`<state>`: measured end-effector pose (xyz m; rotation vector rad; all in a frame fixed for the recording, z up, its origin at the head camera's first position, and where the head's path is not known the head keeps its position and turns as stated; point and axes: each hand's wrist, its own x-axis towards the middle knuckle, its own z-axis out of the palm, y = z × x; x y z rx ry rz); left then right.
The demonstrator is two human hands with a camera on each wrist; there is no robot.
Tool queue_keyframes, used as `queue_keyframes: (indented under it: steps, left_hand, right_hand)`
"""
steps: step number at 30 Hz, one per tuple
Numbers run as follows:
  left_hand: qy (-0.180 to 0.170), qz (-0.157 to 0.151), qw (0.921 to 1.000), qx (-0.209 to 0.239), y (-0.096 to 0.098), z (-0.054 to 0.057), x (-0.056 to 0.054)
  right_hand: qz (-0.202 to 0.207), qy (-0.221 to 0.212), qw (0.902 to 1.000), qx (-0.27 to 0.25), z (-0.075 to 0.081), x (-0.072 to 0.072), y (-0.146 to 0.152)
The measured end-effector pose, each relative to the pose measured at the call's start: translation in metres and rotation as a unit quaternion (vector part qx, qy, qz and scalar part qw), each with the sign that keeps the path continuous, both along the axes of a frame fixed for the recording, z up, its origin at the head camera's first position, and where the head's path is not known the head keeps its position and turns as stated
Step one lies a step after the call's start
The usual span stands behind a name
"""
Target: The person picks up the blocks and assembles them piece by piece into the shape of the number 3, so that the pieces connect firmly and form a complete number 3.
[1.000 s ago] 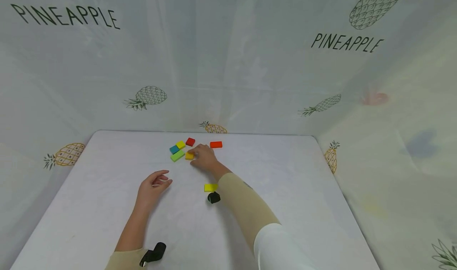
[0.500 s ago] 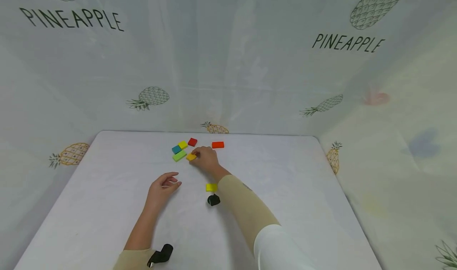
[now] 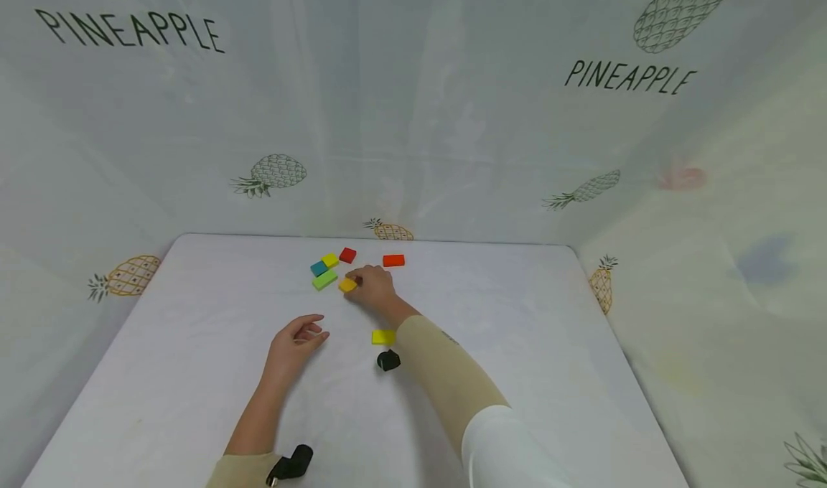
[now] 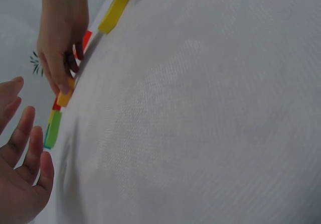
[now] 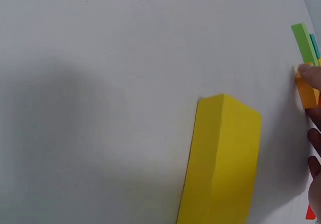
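My right hand [image 3: 373, 287] pinches an orange block [image 3: 347, 285] between thumb and fingers, close over the white table. In the left wrist view, the same orange block [image 4: 65, 94] is near the end of a light green block [image 4: 52, 128]. The green block [image 3: 325, 280] lies beside a teal block [image 3: 319, 268], with a yellow block [image 3: 330, 260] and a red block [image 3: 347, 255] following it in a curve. My left hand [image 3: 293, 348] hovers at the near left of this group, fingers loosely bent and holding nothing.
An orange-red block [image 3: 393, 260] lies behind my right hand. A larger yellow block [image 3: 383, 337] sits left of my right forearm, near a black device [image 3: 388, 360]. Another black device [image 3: 291, 463] is on my left wrist. A pineapple-print curtain [image 3: 413, 115] hangs behind the table [image 3: 530, 344].
The orange block has turned in my right hand's grip and shifted slightly toward me, away from the green block. My left hand has moved a little to the right.
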<state>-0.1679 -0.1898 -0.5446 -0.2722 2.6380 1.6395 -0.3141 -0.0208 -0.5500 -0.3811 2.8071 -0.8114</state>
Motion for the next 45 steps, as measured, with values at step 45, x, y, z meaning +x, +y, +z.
queue_keyframes:
  steps: [45]
  left_hand:
    - [0.014,-0.051,0.9986,0.001,0.076,-0.017,-0.009]
  right_hand:
    - [0.046,-0.02,0.9885,-0.143,0.03,0.088,0.133]
